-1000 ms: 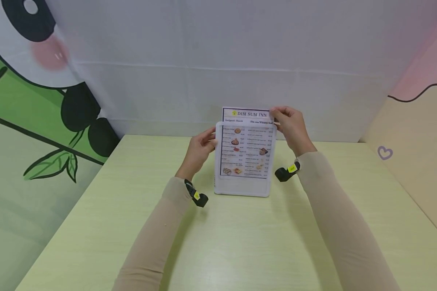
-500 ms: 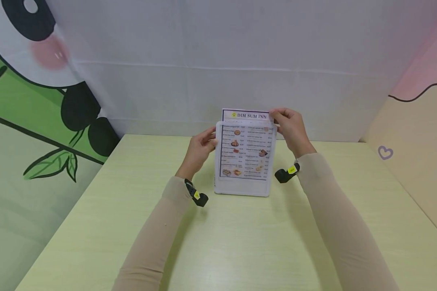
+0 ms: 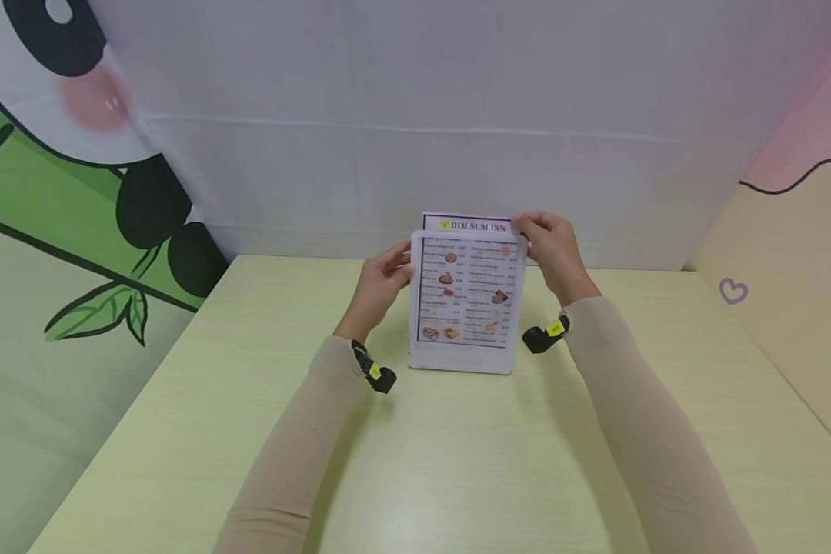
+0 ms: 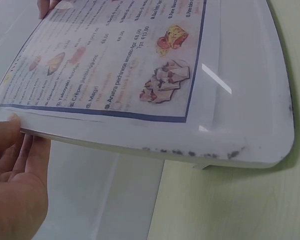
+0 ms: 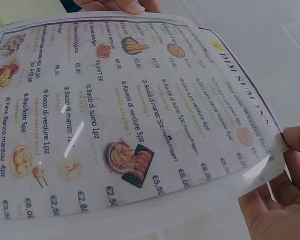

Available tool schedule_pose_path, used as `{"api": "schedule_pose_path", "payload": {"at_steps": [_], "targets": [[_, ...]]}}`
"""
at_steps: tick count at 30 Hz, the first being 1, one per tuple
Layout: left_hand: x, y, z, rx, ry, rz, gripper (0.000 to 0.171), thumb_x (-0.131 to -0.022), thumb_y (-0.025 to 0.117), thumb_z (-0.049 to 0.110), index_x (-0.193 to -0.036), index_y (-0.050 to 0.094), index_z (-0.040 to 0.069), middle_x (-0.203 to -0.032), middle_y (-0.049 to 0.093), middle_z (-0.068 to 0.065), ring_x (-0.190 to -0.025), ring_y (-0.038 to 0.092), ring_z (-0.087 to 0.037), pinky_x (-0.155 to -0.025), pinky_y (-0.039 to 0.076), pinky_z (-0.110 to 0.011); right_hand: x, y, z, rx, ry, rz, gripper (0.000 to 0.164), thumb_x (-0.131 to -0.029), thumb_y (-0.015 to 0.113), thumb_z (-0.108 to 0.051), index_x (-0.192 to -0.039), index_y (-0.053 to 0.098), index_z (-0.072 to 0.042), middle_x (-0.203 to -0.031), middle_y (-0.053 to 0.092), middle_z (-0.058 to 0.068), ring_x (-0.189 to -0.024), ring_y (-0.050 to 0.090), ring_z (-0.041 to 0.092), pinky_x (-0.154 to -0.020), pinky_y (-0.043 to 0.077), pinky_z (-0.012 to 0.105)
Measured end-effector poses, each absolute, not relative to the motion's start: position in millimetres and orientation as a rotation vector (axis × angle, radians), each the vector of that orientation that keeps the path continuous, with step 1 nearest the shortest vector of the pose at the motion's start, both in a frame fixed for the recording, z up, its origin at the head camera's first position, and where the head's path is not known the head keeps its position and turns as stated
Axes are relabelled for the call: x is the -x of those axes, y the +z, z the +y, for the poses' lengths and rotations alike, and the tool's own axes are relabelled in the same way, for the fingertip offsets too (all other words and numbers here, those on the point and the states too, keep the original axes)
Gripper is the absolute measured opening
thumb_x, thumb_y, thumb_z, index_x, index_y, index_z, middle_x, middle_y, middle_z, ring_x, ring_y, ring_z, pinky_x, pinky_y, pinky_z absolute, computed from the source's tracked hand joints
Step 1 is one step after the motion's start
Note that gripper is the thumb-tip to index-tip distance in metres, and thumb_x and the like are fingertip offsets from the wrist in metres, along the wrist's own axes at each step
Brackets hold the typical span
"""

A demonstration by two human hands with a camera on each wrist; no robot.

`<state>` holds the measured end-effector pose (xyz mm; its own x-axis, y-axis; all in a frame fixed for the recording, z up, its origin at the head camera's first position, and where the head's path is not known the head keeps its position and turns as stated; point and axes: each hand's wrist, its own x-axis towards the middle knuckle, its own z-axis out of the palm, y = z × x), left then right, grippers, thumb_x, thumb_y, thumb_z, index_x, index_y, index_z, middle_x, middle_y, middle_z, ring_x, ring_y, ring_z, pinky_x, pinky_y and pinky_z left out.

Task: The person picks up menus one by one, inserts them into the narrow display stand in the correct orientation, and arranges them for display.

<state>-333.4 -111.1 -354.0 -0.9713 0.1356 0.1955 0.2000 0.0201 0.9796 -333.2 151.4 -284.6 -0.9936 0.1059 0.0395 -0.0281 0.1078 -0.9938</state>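
A printed menu sheet [image 3: 478,225] headed "DIM SUM INN" sits mostly inside a clear, white-edged menu holder [image 3: 460,358], its top strip sticking out above the holder. The holder stands upright on the table, its lower edge down on the surface. My left hand [image 3: 378,288] grips the holder's left edge, thumb on the front and fingers behind, as the left wrist view shows. At the upper right corner, my right hand [image 3: 557,250] pinches the menu sheet between thumb and fingers. Dark scuffs mark the holder's side edge [image 4: 189,154] in the left wrist view.
The pale wooden table [image 3: 415,477] stretches around the holder. A white cloth wall [image 3: 388,169] rises close behind it. Cartoon-printed panels flank the table, a green one [image 3: 76,200] at left and a beige one [image 3: 789,323] at right.
The menu sheet has slid down into the holder, so less of its top shows. My right hand has lowered slightly with it. My left hand and the holder have stayed in place.
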Motion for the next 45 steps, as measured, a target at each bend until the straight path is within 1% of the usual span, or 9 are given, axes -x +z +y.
{"api": "schedule_pose_path", "payload": {"at_steps": [4,14,27,35,45], "targets": [[333,-354,-111,0.359,-2.135,-2.215,0.047,-0.097,0.054,0.004,-0.143,0.047,0.012,-0.131,0.059,-0.014,-0.118,0.059,-0.025,-0.099,0.052,-0.031,333,-287,151,0.071,2.038,-2.255,0.026,-0.096,0.058,-0.030,-0.110,0.063,-0.009,-0.111,0.060,0.001,-0.097,0.057,0.017,-0.108,0.043,0.039],[334,-355,-111,0.343,-2.130,-2.224,0.048,-0.097,0.054,0.004,-0.143,0.047,0.013,-0.132,0.058,-0.014,-0.118,0.059,-0.025,-0.099,0.052,-0.032,332,-290,150,0.058,2.048,-2.250,0.024,-0.097,0.058,-0.029,-0.109,0.064,-0.009,-0.113,0.060,0.001,-0.102,0.055,0.017,-0.109,0.042,0.041],[334,-355,-112,0.353,-2.155,-2.208,0.047,-0.097,0.053,0.004,-0.143,0.047,0.013,-0.133,0.058,-0.014,-0.119,0.058,-0.025,-0.101,0.051,-0.032,330,-295,150,0.007,2.053,-2.242,0.026,-0.097,0.058,-0.030,-0.109,0.063,-0.007,-0.111,0.059,0.001,-0.100,0.055,0.017,-0.103,0.045,0.038],[333,-354,-112,0.345,-2.172,-2.200,0.048,-0.097,0.053,0.003,-0.143,0.047,0.013,-0.134,0.057,-0.014,-0.120,0.057,-0.025,-0.101,0.051,-0.032,328,-295,150,0.019,2.065,-2.239,0.023,-0.097,0.057,-0.028,-0.107,0.063,-0.008,-0.111,0.059,0.001,-0.101,0.054,0.018,-0.106,0.044,0.039],[332,-354,-112,0.355,-2.149,-2.215,0.047,-0.097,0.053,0.004,-0.143,0.047,0.014,-0.133,0.058,-0.013,-0.119,0.058,-0.025,-0.100,0.051,-0.031,328,-297,148,0.022,2.063,-2.239,0.024,-0.097,0.058,-0.028,-0.107,0.063,-0.007,-0.110,0.058,0.000,-0.104,0.051,0.017,-0.109,0.042,0.041]]}}
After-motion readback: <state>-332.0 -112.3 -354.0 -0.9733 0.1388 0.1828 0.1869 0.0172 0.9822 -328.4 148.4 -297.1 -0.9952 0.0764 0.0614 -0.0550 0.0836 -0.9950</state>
